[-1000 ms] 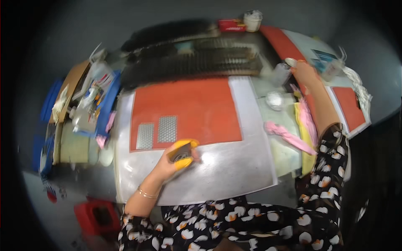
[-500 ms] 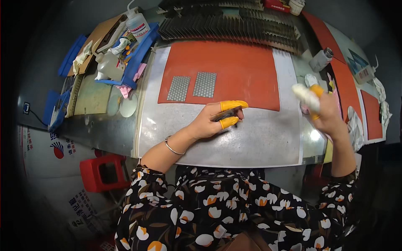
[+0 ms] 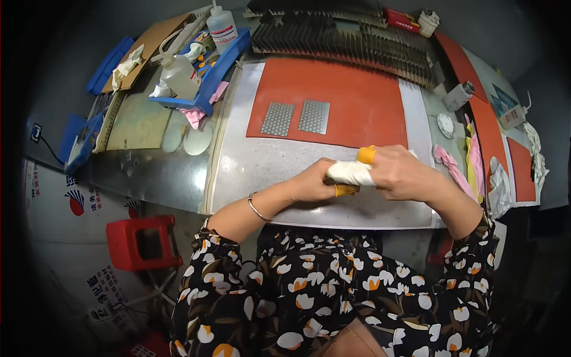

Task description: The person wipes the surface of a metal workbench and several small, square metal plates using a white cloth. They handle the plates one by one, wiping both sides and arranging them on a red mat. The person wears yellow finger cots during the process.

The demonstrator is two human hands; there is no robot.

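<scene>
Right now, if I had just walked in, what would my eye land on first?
Probably the big orange-red mat mid-table, with two small dotted grey plates lying side by side on its left part. On its near side, the right hand holds a white cloth against the left hand. Beyond the mat, a long row of thin dark sheets stretches across the table.

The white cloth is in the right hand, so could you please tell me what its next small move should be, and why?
Probably a short wiping stroke: the right hand holds the white cloth bunched up at the left hand, though the cloth largely hides what lies beneath it.
</scene>
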